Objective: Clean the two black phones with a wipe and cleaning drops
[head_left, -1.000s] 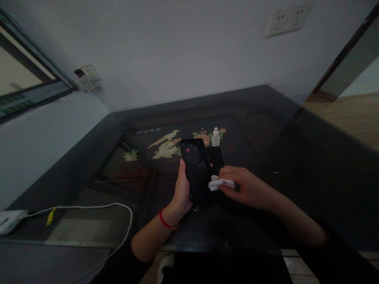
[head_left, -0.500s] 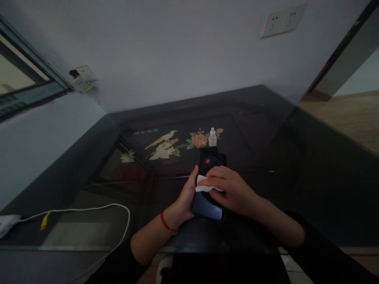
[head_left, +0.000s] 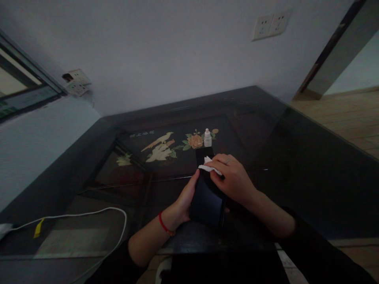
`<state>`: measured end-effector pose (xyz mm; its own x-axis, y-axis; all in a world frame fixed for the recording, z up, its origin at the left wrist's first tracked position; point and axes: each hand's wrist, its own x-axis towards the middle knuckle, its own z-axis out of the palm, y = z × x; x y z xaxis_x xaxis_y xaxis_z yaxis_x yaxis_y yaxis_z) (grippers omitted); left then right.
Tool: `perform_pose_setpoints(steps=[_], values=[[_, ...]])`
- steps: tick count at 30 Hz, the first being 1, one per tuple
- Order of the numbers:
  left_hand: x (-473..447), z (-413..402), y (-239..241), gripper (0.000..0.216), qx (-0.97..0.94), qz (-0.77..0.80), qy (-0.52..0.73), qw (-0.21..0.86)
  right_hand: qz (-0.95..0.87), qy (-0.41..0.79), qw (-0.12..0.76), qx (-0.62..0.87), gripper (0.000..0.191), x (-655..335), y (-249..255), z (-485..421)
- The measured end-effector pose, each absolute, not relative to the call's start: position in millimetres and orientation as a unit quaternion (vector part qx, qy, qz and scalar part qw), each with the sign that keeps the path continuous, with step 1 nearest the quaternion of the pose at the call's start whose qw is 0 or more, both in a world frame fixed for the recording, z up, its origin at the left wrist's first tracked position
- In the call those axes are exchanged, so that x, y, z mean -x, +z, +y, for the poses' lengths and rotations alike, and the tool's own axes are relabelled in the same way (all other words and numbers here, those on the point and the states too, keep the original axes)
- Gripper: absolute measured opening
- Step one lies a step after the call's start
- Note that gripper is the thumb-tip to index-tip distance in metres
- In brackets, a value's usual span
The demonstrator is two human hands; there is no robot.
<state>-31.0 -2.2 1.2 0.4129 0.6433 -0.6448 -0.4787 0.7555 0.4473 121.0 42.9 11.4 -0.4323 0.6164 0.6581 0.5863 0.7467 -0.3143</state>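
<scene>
My left hand (head_left: 186,196) holds a dark phone (head_left: 207,203) by its left side, thumb along the edge and fingertips showing past the right edge. A bluish sheen lies on the phone's glossy face. In my right hand (head_left: 232,173) a crumpled white tissue (head_left: 209,166) is pinched, pressed at the phone's upper end. Just past it a flat black item (head_left: 203,152) lies on the table, partly hidden by the tissue and my fingers; its kind is unclear. A small clear dropper bottle (head_left: 207,139) with a white cap stands upright beyond that.
The glossy black table (head_left: 281,189) bears a bird-and-flower picture (head_left: 161,148). A white cable (head_left: 89,213) with a yellow tag (head_left: 38,228) curves over its left side. Wall sockets (head_left: 271,25) are at the back right, others (head_left: 77,82) at the left near a window.
My right hand and the tissue have moved up the phone to its far end, baring more of its dark face. The phone is tilted differently, and the view has shifted slightly.
</scene>
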Motion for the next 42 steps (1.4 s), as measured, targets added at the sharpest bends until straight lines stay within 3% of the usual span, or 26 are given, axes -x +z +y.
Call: perform_pose_setpoints(steps=[8, 12, 17, 21, 24, 31, 37, 42], values=[[29, -3, 6, 0.066, -0.095, 0.392, 0.307, 0.862, -0.824, -0.006, 0.42, 0.381, 0.019, -126, 12, 48], [32, -1, 5, 0.058, -0.078, 0.438, 0.341, 0.828, -0.875, 0.003, 0.408, 0.26, 0.018, -117, 11, 32], [35, 2, 0, 0.043, -0.079, 0.386, 0.413, 0.821, -0.929, -0.003, 0.356, 0.098, 0.015, -106, 9, 11], [34, 0, 0, 0.047, -0.099, 0.396, 0.413, 0.814, -0.952, 0.014, 0.302, 0.046, 0.015, -108, 12, 8], [35, 1, 0, 0.055, -0.097, 0.408, 0.391, 0.819, -0.957, 0.03, 0.278, 0.076, 0.011, -120, 17, 18], [37, 1, 0, 0.072, -0.119, 0.316, 0.311, 0.888, -0.852, 0.029, 0.405, 0.33, 0.02, -142, 16, 49], [33, -3, 6, 0.071, -0.129, 0.411, 0.299, 0.851, -0.891, 0.017, 0.356, 0.282, 0.024, -131, 12, 42], [38, 0, 4, 0.064, -0.14, 0.36, 0.373, 0.844, -0.914, 0.027, 0.305, 0.267, 0.019, -141, 21, 41]])
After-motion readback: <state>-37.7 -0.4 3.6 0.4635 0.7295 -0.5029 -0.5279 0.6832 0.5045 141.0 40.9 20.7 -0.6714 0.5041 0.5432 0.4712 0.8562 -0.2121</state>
